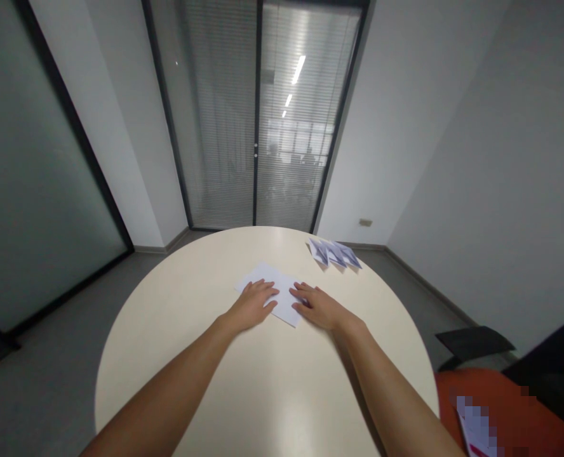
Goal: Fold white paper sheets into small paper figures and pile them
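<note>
A white sheet of paper point(282, 293) lies flat near the middle of a round cream table point(187, 355). My left hand point(253, 304) rests on the sheet's left part, fingers stretched out flat. On the sheet's right edge my right hand point(317, 306) also lies flat, fingers pointing left towards the other hand. Neither hand holds anything. Farther back on the right sits a small pile of folded white-and-purple paper pieces point(335, 254), out of reach of both hands.
Glass doors with blinds point(258, 114) stand beyond the table. An orange seat point(501, 412) and a dark chair part point(472, 343) are at the lower right. Grey floor surrounds the table.
</note>
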`<state>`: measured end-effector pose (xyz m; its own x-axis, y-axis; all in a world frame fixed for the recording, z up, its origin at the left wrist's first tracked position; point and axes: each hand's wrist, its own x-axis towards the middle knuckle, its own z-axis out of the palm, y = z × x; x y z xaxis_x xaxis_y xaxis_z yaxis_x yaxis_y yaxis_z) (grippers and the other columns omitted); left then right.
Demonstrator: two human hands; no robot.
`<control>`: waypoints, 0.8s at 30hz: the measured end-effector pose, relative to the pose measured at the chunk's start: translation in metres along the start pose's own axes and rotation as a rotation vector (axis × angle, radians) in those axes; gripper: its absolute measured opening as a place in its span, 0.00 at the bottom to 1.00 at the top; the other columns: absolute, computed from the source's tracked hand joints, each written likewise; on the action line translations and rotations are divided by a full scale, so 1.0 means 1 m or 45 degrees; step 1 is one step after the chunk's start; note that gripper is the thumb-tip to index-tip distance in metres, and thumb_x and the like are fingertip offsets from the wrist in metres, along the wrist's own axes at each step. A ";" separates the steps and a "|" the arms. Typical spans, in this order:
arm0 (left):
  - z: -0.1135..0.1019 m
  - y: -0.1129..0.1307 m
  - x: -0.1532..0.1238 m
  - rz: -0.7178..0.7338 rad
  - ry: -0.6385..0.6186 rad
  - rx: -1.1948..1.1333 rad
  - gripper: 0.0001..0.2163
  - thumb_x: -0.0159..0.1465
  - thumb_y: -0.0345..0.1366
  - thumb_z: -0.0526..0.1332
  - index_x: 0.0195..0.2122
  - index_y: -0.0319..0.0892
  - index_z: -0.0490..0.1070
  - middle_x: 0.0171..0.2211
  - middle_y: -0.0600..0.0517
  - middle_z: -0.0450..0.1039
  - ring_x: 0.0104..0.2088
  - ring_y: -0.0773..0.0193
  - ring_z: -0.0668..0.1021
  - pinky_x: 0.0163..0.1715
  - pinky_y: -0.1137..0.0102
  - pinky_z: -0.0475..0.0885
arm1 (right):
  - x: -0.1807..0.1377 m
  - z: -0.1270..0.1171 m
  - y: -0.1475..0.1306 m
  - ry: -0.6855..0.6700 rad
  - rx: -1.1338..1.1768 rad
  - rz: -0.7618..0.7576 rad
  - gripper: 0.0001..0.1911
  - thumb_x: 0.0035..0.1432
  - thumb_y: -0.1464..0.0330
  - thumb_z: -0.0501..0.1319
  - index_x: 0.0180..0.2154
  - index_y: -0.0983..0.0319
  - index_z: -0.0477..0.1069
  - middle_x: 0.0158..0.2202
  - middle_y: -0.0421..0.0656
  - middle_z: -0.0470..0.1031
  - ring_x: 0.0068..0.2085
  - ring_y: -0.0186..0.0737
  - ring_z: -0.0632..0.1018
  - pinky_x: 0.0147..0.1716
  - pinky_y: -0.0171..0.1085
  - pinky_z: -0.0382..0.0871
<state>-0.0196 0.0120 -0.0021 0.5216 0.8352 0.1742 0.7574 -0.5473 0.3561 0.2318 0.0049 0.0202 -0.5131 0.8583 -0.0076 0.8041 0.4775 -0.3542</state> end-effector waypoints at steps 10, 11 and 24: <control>-0.011 0.006 -0.004 0.258 0.025 -0.160 0.14 0.67 0.47 0.61 0.49 0.47 0.77 0.56 0.47 0.73 0.59 0.55 0.71 0.64 0.58 0.59 | -0.001 0.000 0.011 0.096 -0.073 0.042 0.29 0.68 0.57 0.52 0.66 0.61 0.63 0.69 0.50 0.59 0.69 0.53 0.59 0.66 0.53 0.52; -0.011 0.006 -0.003 0.259 0.034 -0.174 0.14 0.67 0.46 0.61 0.48 0.47 0.78 0.55 0.47 0.73 0.58 0.55 0.72 0.64 0.59 0.60 | -0.001 -0.001 0.010 0.121 -0.083 0.018 0.28 0.68 0.58 0.52 0.65 0.62 0.65 0.68 0.51 0.61 0.68 0.52 0.61 0.66 0.51 0.53; -0.008 0.002 0.000 0.268 0.090 -0.267 0.11 0.68 0.42 0.60 0.41 0.44 0.81 0.51 0.46 0.77 0.52 0.56 0.76 0.58 0.61 0.66 | 0.002 -0.011 0.002 0.168 0.258 -0.087 0.18 0.65 0.60 0.57 0.35 0.63 0.82 0.48 0.50 0.81 0.44 0.47 0.80 0.45 0.39 0.70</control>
<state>-0.0210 0.0117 0.0056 0.6244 0.7103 0.3251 0.5342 -0.6919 0.4858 0.2364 0.0095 0.0299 -0.5097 0.8488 0.1404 0.6854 0.4992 -0.5301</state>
